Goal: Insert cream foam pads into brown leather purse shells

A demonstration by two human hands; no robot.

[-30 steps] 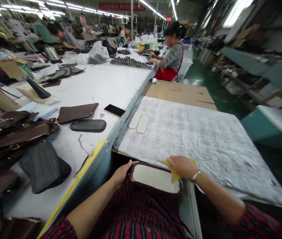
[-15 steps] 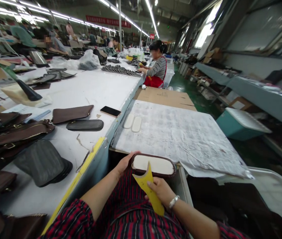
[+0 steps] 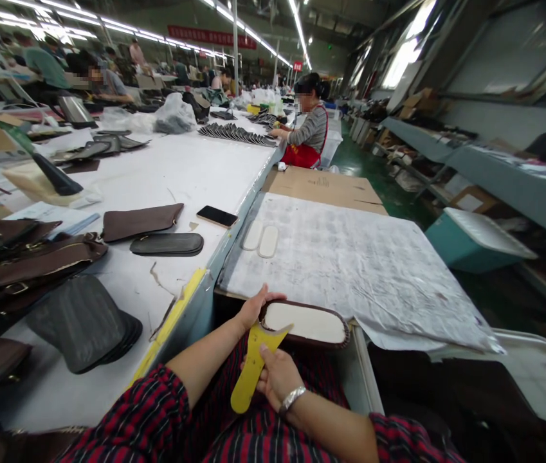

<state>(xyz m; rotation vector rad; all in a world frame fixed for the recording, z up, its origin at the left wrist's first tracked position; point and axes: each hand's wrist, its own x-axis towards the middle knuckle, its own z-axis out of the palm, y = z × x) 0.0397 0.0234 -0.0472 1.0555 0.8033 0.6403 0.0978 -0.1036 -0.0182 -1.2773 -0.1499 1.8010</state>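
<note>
Above my lap is a dark brown leather piece (image 3: 347, 335) with a gathered edge around a long rounded white panel (image 3: 311, 321); it looks like a bag base. My left hand (image 3: 257, 306) grips its left end at the rim. In my right hand (image 3: 276, 373) is a flat yellow scraper (image 3: 249, 373) with a curved, two-pointed end. The thumb presses on its face. One point of the scraper lies over the near edge of the white panel, and whether it touches cannot be told.
Two cream oval pads (image 3: 267, 241) lie on the paper-covered board (image 3: 350, 257) ahead. On the left table are a phone (image 3: 217, 216), a stack of black ovals (image 3: 166, 244), black leather pieces (image 3: 82, 325) and brown bags (image 3: 26, 267). A co-worker (image 3: 309, 125) sits beyond the board.
The scraper has swung round: its forked end now points right and its rounded end lower left. My right hand has moved left. The brown piece has shifted slightly right.
</note>
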